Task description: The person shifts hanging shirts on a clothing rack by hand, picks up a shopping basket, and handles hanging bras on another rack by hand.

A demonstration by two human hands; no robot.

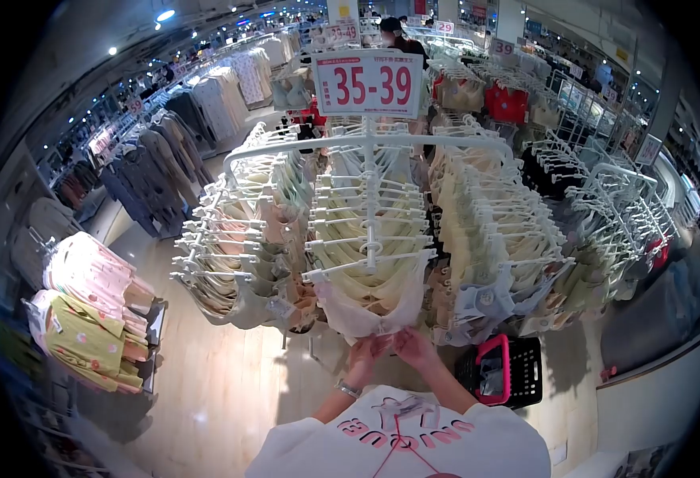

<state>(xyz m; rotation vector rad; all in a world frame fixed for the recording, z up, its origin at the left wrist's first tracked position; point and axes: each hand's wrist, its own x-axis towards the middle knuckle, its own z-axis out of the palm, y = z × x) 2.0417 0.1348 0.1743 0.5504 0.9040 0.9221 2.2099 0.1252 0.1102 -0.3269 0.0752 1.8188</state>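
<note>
A pale pink bra (372, 312) hangs on a white hanger at the front of the rack's middle row. My left hand (364, 356), with a metal band at the wrist, is closed on the bra's lower edge near its centre. Close beside it, my right hand (415, 349) pinches the same edge a little to the right. The fingertips are small and partly hidden by the fabric. Behind this bra, several more bras (366, 231) hang in a line on white hangers.
The white rack (302, 145) carries a 35-39 price sign (370, 84) and side rows of bras. A black basket with a pink handle (496, 370) stands at lower right. Pink and green pyjamas (87, 334) hang at left. A person (398, 38) stands behind the sign.
</note>
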